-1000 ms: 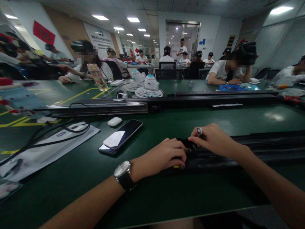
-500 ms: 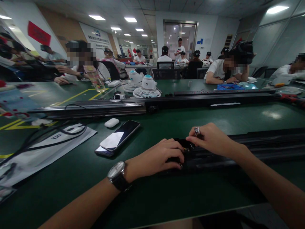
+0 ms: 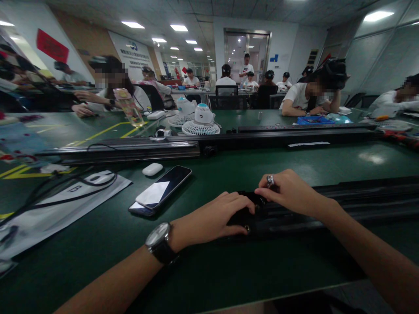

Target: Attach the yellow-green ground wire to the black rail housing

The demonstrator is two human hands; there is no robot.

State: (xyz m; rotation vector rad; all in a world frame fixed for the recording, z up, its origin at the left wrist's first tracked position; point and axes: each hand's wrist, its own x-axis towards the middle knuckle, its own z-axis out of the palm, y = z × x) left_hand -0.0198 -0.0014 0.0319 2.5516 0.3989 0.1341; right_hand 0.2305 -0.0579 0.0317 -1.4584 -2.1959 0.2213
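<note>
A long black rail (image 3: 360,205) lies across the green table (image 3: 229,270) in front of me, running off to the right. My left hand (image 3: 212,218), with a watch on the wrist, is curled over the rail's left end and grips it. My right hand (image 3: 291,192), wearing a ring, pinches with closed fingers at a small part on top of the rail's end; what it holds is too small to make out.
Two stacked phones (image 3: 160,192) and a white earbud case (image 3: 152,169) lie left of my hands, beside papers with black cables (image 3: 65,196). A second black rail (image 3: 229,141) crosses the table farther back, with two small fans (image 3: 201,122) behind. Several people sit at tables beyond.
My left hand has slid slightly left and flattened over the rail's end. The right hand keeps its pinch in nearly the same place.
</note>
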